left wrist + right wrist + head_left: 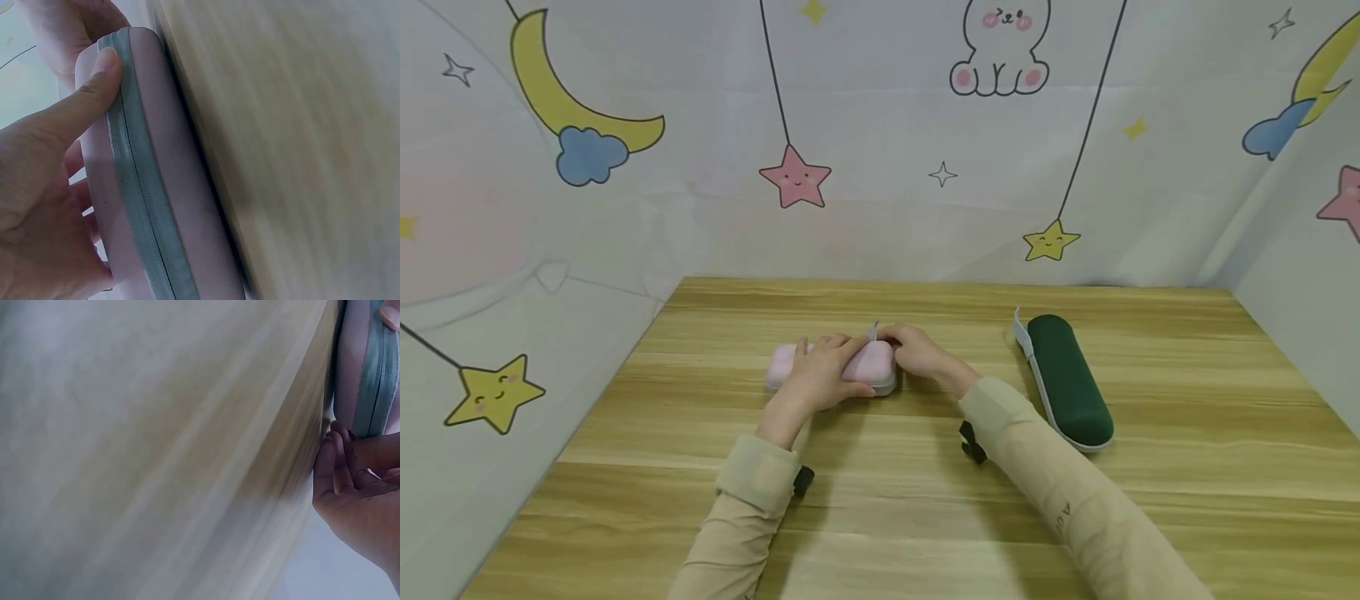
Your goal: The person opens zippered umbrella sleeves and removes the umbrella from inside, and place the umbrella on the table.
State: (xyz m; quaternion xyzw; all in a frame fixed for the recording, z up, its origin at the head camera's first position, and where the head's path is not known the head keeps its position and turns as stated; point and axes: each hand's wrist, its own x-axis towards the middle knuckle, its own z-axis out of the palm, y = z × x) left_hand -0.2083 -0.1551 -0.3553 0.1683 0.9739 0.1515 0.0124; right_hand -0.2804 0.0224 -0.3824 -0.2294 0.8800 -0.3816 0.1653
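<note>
A pale pink zippered case [871,363] with a grey zipper band [139,169] lies on the wooden table. My left hand [822,372] grips it from above, thumb on the zipper band along the near side and fingers over the far side. At its right end is my right hand [919,350], fingers curled in against the corner where the zipper runs round. They seem to pinch the zipper pull, which the fingers hide. Beside them a small grey strap [873,331] sticks up. Along the visible near side, the zipper is closed.
A dark green case [1070,379] with a light grey edge and strap [1021,333] lies to the right, near my right forearm. Behind the wooden table [880,517] hangs a white cloth [880,242] printed with stars and moons.
</note>
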